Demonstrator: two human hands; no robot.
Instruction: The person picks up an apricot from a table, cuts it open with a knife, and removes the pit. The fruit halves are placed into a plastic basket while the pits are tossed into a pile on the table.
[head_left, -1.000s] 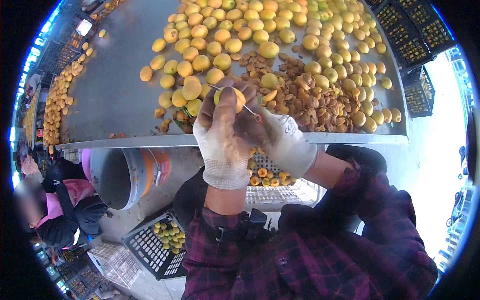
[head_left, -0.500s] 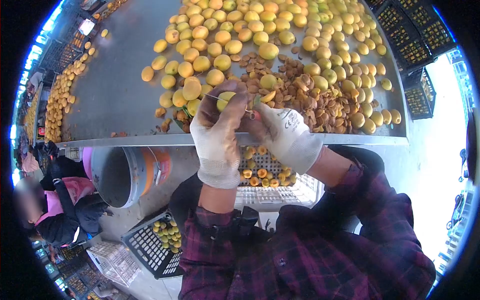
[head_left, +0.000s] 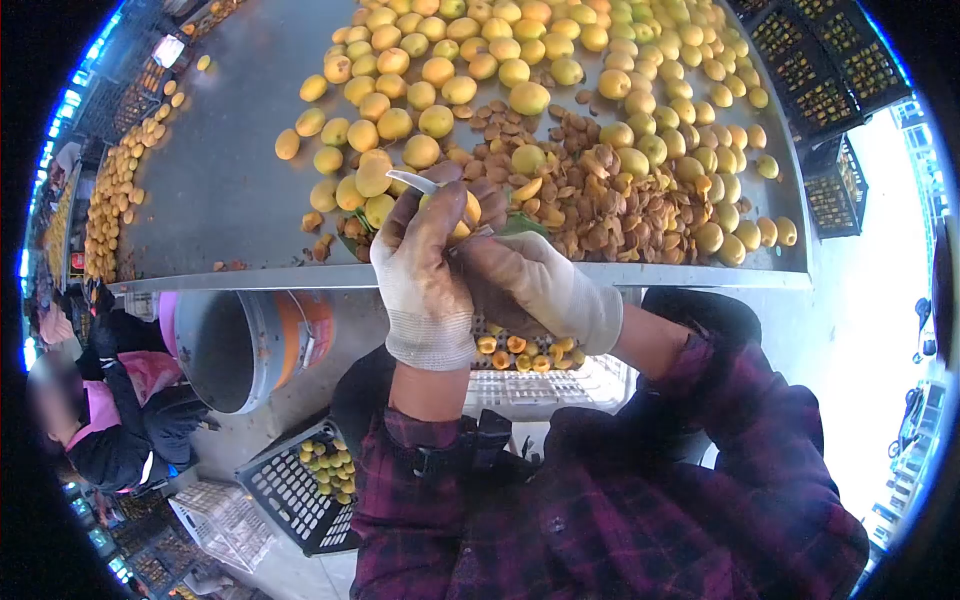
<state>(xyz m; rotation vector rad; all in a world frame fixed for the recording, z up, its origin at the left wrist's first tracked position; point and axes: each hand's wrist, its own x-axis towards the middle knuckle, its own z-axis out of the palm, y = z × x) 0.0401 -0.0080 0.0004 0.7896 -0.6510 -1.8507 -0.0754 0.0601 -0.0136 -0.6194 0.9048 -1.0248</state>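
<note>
Beyond and below the grey metal table (head_left: 225, 180), black crate stacks (head_left: 835, 65) are standing past its right edge, while a bucket (head_left: 222, 350) and a seated person (head_left: 130, 410) are showing below its near left side. Over the middle of the near edge, the gloved left hand (head_left: 425, 275) is pinching a yellow fruit (head_left: 469, 212) in its grip, and a pale curved blade (head_left: 412, 181) is jutting out above those fingers. The gloved right hand (head_left: 545, 285) is bringing its fingers close beside the fruit; its grip is partly hidden, so whether it is closing on a handle cannot be told. Brown pits (head_left: 620, 215) are lying heaped toward the near edge, right of the hands, with whole fruits (head_left: 529, 98) spreading toward the far edge.
</note>
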